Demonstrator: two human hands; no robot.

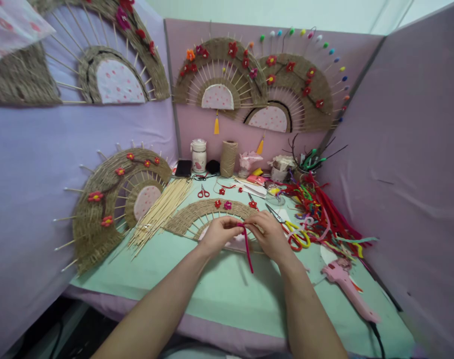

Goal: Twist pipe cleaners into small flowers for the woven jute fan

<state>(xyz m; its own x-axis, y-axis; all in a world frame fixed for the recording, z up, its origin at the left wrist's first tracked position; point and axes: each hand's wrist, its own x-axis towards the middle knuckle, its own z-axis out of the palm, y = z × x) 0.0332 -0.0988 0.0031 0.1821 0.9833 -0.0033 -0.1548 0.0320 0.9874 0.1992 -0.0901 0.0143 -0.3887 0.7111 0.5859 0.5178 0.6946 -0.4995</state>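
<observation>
Centre of frame: magenta stem (248,253), free end dangling in front of fan (189,212). Left hand (221,233), right hand (267,233): fingers clamped on upper end, tips close together; bend there too small to judge. Best: steady with one pinch, fold with other, small turns.

Can read no text, label, brand, number or sign anywhere. Can make out a small pinkish print on the front of the white bottle (199,155), but cannot read it as letters or figures.
</observation>
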